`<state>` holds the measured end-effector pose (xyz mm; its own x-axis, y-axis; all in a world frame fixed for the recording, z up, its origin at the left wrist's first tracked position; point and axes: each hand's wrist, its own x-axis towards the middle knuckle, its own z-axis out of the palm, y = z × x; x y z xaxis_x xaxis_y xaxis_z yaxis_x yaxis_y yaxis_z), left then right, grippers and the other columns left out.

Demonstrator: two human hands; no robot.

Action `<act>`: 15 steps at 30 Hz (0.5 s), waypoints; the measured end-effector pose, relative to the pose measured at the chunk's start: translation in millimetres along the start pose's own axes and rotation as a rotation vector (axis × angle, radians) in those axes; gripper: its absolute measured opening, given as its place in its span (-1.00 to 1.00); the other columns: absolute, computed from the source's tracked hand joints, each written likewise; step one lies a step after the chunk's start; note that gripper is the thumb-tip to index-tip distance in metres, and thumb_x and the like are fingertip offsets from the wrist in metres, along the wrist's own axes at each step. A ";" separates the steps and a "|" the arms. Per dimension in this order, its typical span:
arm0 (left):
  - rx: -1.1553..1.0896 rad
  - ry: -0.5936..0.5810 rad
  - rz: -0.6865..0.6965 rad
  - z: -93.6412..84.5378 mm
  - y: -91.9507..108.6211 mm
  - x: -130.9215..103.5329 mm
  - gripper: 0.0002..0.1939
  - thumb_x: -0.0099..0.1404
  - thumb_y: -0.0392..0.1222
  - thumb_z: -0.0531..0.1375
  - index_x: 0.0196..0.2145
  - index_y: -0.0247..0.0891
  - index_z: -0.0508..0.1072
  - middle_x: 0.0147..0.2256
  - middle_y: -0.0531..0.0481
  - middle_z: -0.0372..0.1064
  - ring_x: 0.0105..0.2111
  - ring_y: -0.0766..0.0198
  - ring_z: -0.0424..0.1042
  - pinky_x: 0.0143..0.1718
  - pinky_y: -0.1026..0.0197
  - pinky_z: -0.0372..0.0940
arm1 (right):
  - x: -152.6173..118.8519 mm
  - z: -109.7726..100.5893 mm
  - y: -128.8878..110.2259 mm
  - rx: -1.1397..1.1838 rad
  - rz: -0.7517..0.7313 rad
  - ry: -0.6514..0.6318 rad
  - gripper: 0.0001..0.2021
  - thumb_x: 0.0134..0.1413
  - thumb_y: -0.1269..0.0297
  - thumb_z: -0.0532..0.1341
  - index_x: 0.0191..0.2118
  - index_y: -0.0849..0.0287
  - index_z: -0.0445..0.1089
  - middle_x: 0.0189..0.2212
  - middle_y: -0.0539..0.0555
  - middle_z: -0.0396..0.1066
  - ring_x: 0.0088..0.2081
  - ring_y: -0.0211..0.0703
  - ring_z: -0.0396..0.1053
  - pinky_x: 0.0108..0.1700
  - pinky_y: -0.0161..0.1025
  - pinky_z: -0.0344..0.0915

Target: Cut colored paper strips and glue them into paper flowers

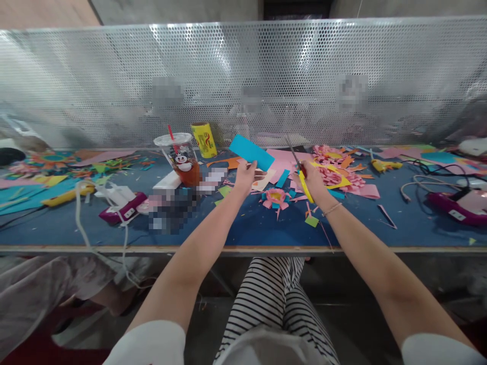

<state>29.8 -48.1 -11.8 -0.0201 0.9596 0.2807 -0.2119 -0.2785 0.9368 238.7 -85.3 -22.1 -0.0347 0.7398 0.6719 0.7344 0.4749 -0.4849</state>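
Note:
My left hand [246, 177] pinches the lower edge of a blue paper strip [251, 151], raised and tilted above the table. Yellow-handled scissors [305, 186] are in my right hand [312, 178], blades pointing up and away, apart from the strip. Between my wrists lies a pink and blue paper flower [275, 198] with a yellow centre. A sheet of pink paper [280, 162] is spread behind it. Pink ruffled paper flowers [330, 175] sit beyond my right hand, partly hidden by it.
To the left stand a plastic drink cup [186, 165] with a red straw and a yellow can-like container [204, 140]. Purple power strips [122, 209] with cables lie at both sides. A yellow glue gun [385, 165] rests right. A perforated metal panel [228, 61] borders the back.

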 end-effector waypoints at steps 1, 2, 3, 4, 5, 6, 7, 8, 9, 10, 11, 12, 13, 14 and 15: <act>-0.018 0.022 0.015 -1.5 -0.5 1.9 -0.65 0.11 0.03 0.18 -0.37 -0.22 0.11 -0.49 0.13 0.24 -0.54 0.33 0.44 -0.52 0.29 0.32 | -0.2 2.2 2.3 -0.031 -0.013 -0.026 -0.73 -0.08 0.20 0.14 -0.23 0.21 0.24 -0.41 0.08 0.28 -0.34 -0.13 0.24 -0.27 -0.23 0.17; -0.029 0.033 0.027 -2.7 -0.8 3.4 -0.65 0.11 0.04 0.17 -0.37 -0.22 0.10 -0.48 0.13 0.24 -0.53 0.33 0.45 -0.50 0.28 0.33 | -0.5 4.5 3.8 -0.052 -0.012 -0.055 -0.71 -0.08 0.20 0.14 -0.20 0.23 0.24 -0.40 0.10 0.29 -0.33 -0.12 0.24 -0.26 -0.23 0.17; -0.033 0.031 0.036 -3.7 -0.9 4.4 -0.65 0.12 0.04 0.17 -0.36 -0.21 0.10 -0.47 0.13 0.24 -0.52 0.33 0.45 -0.48 0.27 0.34 | -0.7 6.4 4.7 -0.068 -0.004 -0.086 -0.70 -0.06 0.21 0.13 -0.18 0.24 0.24 -0.40 0.11 0.30 -0.33 -0.11 0.24 -0.26 -0.23 0.17; -0.031 0.019 0.041 -4.6 -1.1 5.1 -0.66 0.12 0.03 0.16 -0.35 -0.21 0.10 -0.46 0.12 0.26 -0.52 0.33 0.45 -0.47 0.26 0.35 | -0.7 7.8 4.8 -0.080 0.007 -0.110 -0.70 -0.05 0.21 0.12 -0.17 0.25 0.24 -0.39 0.12 0.31 -0.34 -0.11 0.25 -0.26 -0.23 0.17; -0.022 0.007 0.042 -5.4 -1.4 5.8 -0.68 0.13 0.01 0.16 -0.34 -0.21 0.11 -0.46 0.11 0.27 -0.52 0.34 0.44 -0.46 0.26 0.35 | -0.4 8.2 4.6 -0.091 0.018 -0.123 -0.70 -0.03 0.22 0.11 -0.16 0.25 0.24 -0.38 0.13 0.32 -0.33 -0.11 0.25 -0.26 -0.23 0.17; -0.003 0.008 0.037 -6.4 -2.0 6.6 -0.69 0.12 -0.01 0.16 -0.33 -0.21 0.12 -0.46 0.11 0.27 -0.54 0.36 0.43 -0.47 0.27 0.35 | 0.2 7.4 4.3 -0.104 0.025 -0.123 -0.70 -0.02 0.22 0.10 -0.15 0.26 0.24 -0.36 0.15 0.33 -0.32 -0.10 0.26 -0.25 -0.22 0.17; 0.027 0.019 0.028 -7.6 -3.0 7.7 -0.70 0.12 -0.03 0.16 -0.33 -0.21 0.12 -0.48 0.12 0.27 -0.57 0.38 0.41 -0.49 0.29 0.34 | 1.2 5.4 4.6 -0.118 0.034 -0.117 -0.70 -0.01 0.22 0.10 -0.16 0.26 0.25 -0.34 0.17 0.34 -0.30 -0.09 0.27 -0.23 -0.22 0.17; 0.067 0.040 0.016 -9.3 -4.5 9.3 -0.71 0.11 -0.05 0.16 -0.33 -0.22 0.13 -0.51 0.13 0.25 -0.60 0.41 0.38 -0.52 0.31 0.31 | 2.5 2.3 5.8 -0.135 0.052 -0.111 -0.71 0.00 0.23 0.10 -0.16 0.27 0.26 -0.31 0.19 0.35 -0.28 -0.08 0.28 -0.22 -0.22 0.17; 0.121 0.066 0.003 -11.6 -6.2 11.3 -0.73 0.11 -0.08 0.16 -0.35 -0.22 0.14 -0.54 0.15 0.23 -0.63 0.43 0.34 -0.55 0.33 0.29 | 4.0 -1.8 8.3 -0.153 0.082 -0.110 -0.72 0.01 0.25 0.09 -0.15 0.28 0.26 -0.30 0.20 0.36 -0.26 -0.07 0.29 -0.21 -0.21 0.17; 0.188 0.087 -0.005 -14.5 -8.2 13.6 -0.76 0.10 -0.10 0.16 -0.37 -0.23 0.16 -0.58 0.16 0.20 -0.66 0.44 0.30 -0.58 0.35 0.25 | 5.4 -6.6 12.5 -0.176 0.120 -0.117 -0.72 0.02 0.27 0.07 -0.14 0.29 0.26 -0.29 0.21 0.38 -0.25 -0.06 0.30 -0.21 -0.22 0.18; 0.265 0.100 -0.012 -18.0 -10.3 16.2 -0.79 0.09 -0.13 0.16 -0.40 -0.24 0.18 -0.61 0.16 0.19 -0.68 0.44 0.26 -0.60 0.36 0.22 | 6.5 -11.8 18.2 -0.205 0.167 -0.136 -0.73 0.05 0.32 0.03 -0.12 0.29 0.26 -0.28 0.23 0.39 -0.25 -0.05 0.32 -0.22 -0.22 0.18; 0.354 0.106 -0.012 -22.0 -12.4 18.9 -0.83 0.08 -0.15 0.15 -0.44 -0.24 0.21 -0.64 0.15 0.18 -0.70 0.43 0.23 -0.62 0.36 0.18 | 7.2 -16.9 25.2 -0.245 0.212 -0.160 -0.72 0.07 0.36 -0.01 -0.11 0.30 0.26 -0.28 0.25 0.40 -0.25 -0.04 0.34 -0.23 -0.22 0.18; 0.447 0.105 -0.010 -26.4 -14.4 21.6 -0.87 0.07 -0.17 0.15 -0.48 -0.25 0.24 -0.67 0.13 0.17 -0.71 0.42 0.21 -0.62 0.35 0.16 | 7.5 -21.6 33.2 -0.293 0.246 -0.185 -0.71 0.09 0.40 -0.05 -0.10 0.31 0.27 -0.27 0.27 0.41 -0.25 -0.03 0.35 -0.24 -0.22 0.18; 0.534 0.101 -0.016 -31.1 -16.4 24.2 -0.88 0.06 -0.19 0.14 -0.53 -0.25 0.26 -0.70 0.12 0.16 -0.71 0.39 0.21 -0.62 0.33 0.15 | 7.4 -25.7 41.6 -0.344 0.267 -0.214 -0.71 0.10 0.42 -0.07 -0.12 0.32 0.29 -0.27 0.29 0.41 -0.24 -0.02 0.37 -0.24 -0.22 0.18; 0.617 0.093 -0.029 -35.7 -18.4 26.8 -0.88 0.04 -0.21 0.14 -0.58 -0.24 0.26 -0.73 0.11 0.14 -0.70 0.36 0.22 -0.59 0.30 0.15 | 6.9 -28.8 49.7 -0.394 0.274 -0.250 -0.72 0.10 0.41 -0.06 -0.14 0.33 0.31 -0.27 0.31 0.41 -0.24 -0.01 0.37 -0.23 -0.21 0.19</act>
<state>-1.7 -15.8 -28.9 -0.1139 0.9589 0.2600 0.3890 -0.1977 0.8998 294.5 -70.4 -25.5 0.0689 0.9253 0.3729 0.9363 0.0691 -0.3444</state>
